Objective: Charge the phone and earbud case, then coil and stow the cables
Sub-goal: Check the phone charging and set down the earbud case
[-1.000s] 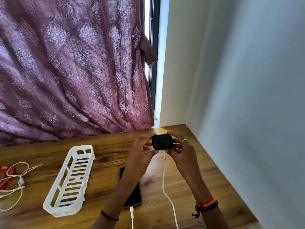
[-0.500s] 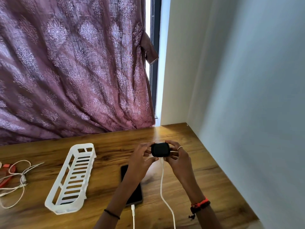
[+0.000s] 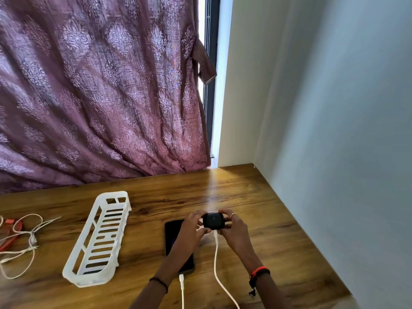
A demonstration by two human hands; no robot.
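We see the black earbud case [image 3: 213, 220] over the desk [image 3: 278, 241], the grip of the left hand [image 3: 192, 228] and right hand [image 3: 234, 230] each pinching one side, a white cable [image 3: 215, 259] meeting its near edge, the phone [image 3: 172, 233] flat beneath the left wrist.

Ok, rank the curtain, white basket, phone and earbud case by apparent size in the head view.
Largest to smallest:
1. curtain
2. white basket
3. phone, partly hidden
4. earbud case
No two look close enough to tie.
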